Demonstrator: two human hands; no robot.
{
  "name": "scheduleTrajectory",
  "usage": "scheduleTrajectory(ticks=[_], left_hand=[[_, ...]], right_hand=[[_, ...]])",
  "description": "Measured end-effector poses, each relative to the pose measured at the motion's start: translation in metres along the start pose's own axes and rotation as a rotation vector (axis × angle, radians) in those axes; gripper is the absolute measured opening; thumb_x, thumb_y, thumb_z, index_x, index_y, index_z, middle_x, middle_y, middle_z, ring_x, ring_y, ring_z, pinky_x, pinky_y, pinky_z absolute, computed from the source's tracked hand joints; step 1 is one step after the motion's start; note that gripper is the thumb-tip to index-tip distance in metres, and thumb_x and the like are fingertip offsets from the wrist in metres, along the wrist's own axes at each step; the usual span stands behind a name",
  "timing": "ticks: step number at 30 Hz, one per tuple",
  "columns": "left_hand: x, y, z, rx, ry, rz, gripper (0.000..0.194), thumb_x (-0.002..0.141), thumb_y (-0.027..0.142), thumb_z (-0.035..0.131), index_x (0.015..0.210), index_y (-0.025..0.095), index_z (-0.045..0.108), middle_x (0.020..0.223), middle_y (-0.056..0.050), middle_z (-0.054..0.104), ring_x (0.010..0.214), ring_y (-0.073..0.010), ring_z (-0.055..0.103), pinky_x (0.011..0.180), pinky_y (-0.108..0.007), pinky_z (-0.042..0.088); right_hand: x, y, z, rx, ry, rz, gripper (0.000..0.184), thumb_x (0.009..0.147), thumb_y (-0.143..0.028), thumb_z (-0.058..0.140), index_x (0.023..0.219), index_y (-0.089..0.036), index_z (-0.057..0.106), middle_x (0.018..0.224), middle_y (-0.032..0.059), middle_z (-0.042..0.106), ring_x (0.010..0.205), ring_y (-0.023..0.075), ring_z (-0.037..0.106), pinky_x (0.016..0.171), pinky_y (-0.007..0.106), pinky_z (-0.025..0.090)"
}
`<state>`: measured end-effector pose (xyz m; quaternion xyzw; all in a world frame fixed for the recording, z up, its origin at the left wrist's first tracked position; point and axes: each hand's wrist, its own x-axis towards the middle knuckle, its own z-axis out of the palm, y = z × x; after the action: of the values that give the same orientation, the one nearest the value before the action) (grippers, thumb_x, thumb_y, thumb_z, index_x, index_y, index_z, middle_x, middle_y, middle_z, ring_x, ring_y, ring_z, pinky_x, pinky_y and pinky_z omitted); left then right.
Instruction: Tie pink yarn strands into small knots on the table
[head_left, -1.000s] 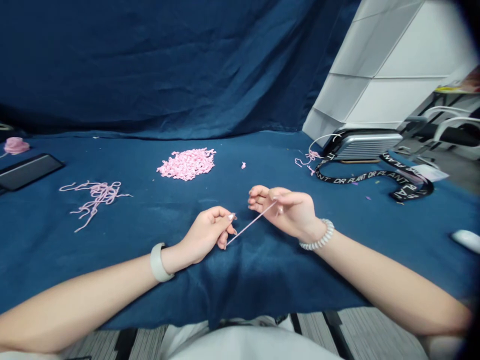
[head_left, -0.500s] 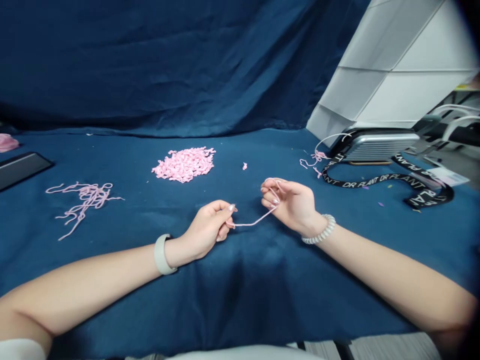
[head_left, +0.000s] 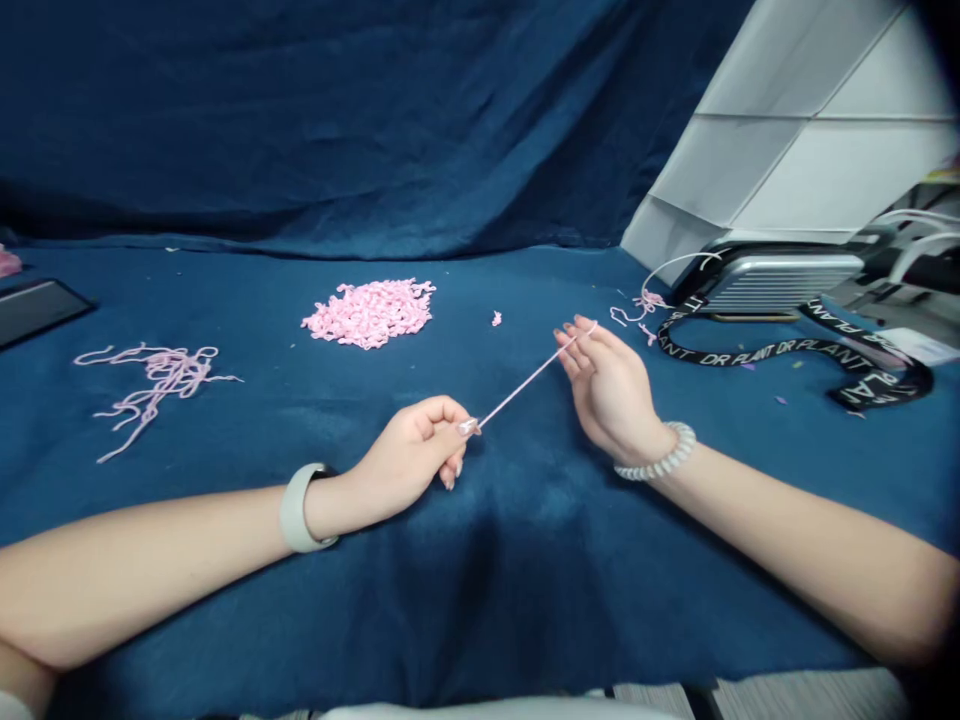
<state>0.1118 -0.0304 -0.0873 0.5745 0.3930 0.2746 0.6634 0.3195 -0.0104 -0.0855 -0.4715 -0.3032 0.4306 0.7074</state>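
While left grip (head_left: pixel 411 455) and right grip (head_left: pixel 619 392) pinch yarn (head_left: pixel 525 384) | pink pile (head_left: pixel 371 314) beyond | lanyard (head_left: pixel 754 356) rightward

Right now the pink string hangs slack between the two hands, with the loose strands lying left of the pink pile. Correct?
Not slack: the head view shows the pink string running straight between the left hand and the right hand. The rest holds: the loose strands lie left of the pink pile.
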Motion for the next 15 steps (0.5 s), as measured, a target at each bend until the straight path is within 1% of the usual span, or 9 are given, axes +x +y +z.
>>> scheduleTrajectory(ticks=[1, 3, 5, 7, 9, 11, 12, 14, 15], left_hand=[[-0.001, 0.000, 0.000, 0.011, -0.010, 0.005, 0.027, 0.074, 0.044, 0.054, 0.074, 0.018, 0.050, 0.045, 0.007, 0.050, 0.039, -0.0025, 0.046, 0.041, -0.012, 0.038], [-0.002, -0.001, 0.001, 0.036, -0.035, 0.017, 0.027, 0.074, 0.044, 0.054, 0.074, 0.017, 0.051, 0.046, 0.007, 0.051, 0.040, -0.0025, 0.046, 0.042, -0.012, 0.039], [-0.004, -0.002, 0.003, 0.041, -0.025, 0.037, 0.028, 0.074, 0.045, 0.054, 0.074, 0.017, 0.051, 0.047, 0.006, 0.052, 0.041, -0.0027, 0.048, 0.043, -0.012, 0.040], [-0.003, -0.003, 0.004, 0.016, 0.028, 0.060, 0.028, 0.074, 0.046, 0.054, 0.075, 0.017, 0.051, 0.052, 0.006, 0.054, 0.045, -0.0030, 0.050, 0.046, -0.013, 0.042], [-0.002, -0.005, 0.005, -0.031, 0.093, 0.085, 0.028, 0.074, 0.046, 0.053, 0.076, 0.018, 0.051, 0.063, 0.004, 0.060, 0.055, -0.0042, 0.056, 0.055, -0.015, 0.047], [0.001, -0.007, 0.005, -0.090, 0.154, 0.121, 0.026, 0.074, 0.044, 0.054, 0.079, 0.019, 0.053, 0.082, 0.001, 0.064, 0.075, -0.0068, 0.060, 0.068, -0.018, 0.051], [0.002, -0.009, 0.006, -0.116, 0.178, 0.141, 0.025, 0.074, 0.044, 0.056, 0.080, 0.019, 0.054, 0.091, 0.001, 0.063, 0.085, -0.0081, 0.060, 0.074, -0.020, 0.051], [0.004, -0.010, 0.007, -0.154, 0.204, 0.168, 0.024, 0.072, 0.042, 0.058, 0.081, 0.019, 0.055, 0.102, 0.000, 0.062, 0.095, -0.0095, 0.058, 0.084, -0.023, 0.049], [0.004, -0.011, 0.007, -0.171, 0.206, 0.174, 0.025, 0.072, 0.041, 0.060, 0.081, 0.019, 0.056, 0.102, 0.000, 0.062, 0.096, -0.0095, 0.057, 0.087, -0.024, 0.048]], right_hand=[[0.002, -0.003, 0.000, 0.026, 0.015, 0.007, 0.026, 0.075, -0.021, 0.054, 0.100, -0.017, 0.052, 0.111, 0.0034, 0.054, 0.098, 0.0065, 0.057, 0.087, 0.017, 0.050], [0.005, -0.009, 0.000, 0.079, 0.037, 0.054, 0.018, 0.076, -0.017, 0.052, 0.095, -0.016, 0.051, 0.113, 0.0039, 0.052, 0.099, 0.0073, 0.058, 0.088, 0.018, 0.051], [0.006, -0.014, 0.000, 0.120, 0.039, 0.113, 0.013, 0.077, -0.013, 0.050, 0.090, -0.014, 0.050, 0.112, 0.0049, 0.053, 0.095, 0.0076, 0.060, 0.085, 0.018, 0.053], [0.000, -0.017, 0.001, 0.130, 0.001, 0.155, 0.013, 0.078, -0.012, 0.050, 0.090, -0.014, 0.051, 0.107, 0.0050, 0.055, 0.086, 0.0058, 0.062, 0.078, 0.015, 0.055], [-0.014, -0.014, 0.004, 0.098, -0.077, 0.176, 0.017, 0.079, -0.014, 0.051, 0.096, -0.015, 0.053, 0.104, 0.0042, 0.057, 0.072, 0.0026, 0.061, 0.067, 0.012, 0.056], [-0.033, -0.007, 0.006, 0.054, -0.188, 0.212, 0.022, 0.077, -0.014, 0.055, 0.099, -0.015, 0.055, 0.104, 0.0039, 0.058, 0.063, 0.0008, 0.059, 0.058, 0.011, 0.054], [-0.043, -0.002, 0.007, 0.031, -0.248, 0.243, 0.026, 0.076, -0.015, 0.057, 0.101, -0.015, 0.055, 0.102, 0.0043, 0.059, 0.061, 0.0011, 0.059, 0.055, 0.011, 0.053], [-0.060, 0.007, 0.006, -0.028, -0.360, 0.301, 0.035, 0.075, -0.020, 0.059, 0.110, -0.016, 0.053, 0.094, 0.0049, 0.061, 0.058, 0.0027, 0.059, 0.056, 0.015, 0.054], [-0.066, 0.010, 0.005, -0.057, -0.411, 0.302, 0.041, 0.075, -0.021, 0.060, 0.114, -0.017, 0.052, 0.096, 0.0055, 0.061, 0.058, 0.0036, 0.060, 0.058, 0.016, 0.055]])
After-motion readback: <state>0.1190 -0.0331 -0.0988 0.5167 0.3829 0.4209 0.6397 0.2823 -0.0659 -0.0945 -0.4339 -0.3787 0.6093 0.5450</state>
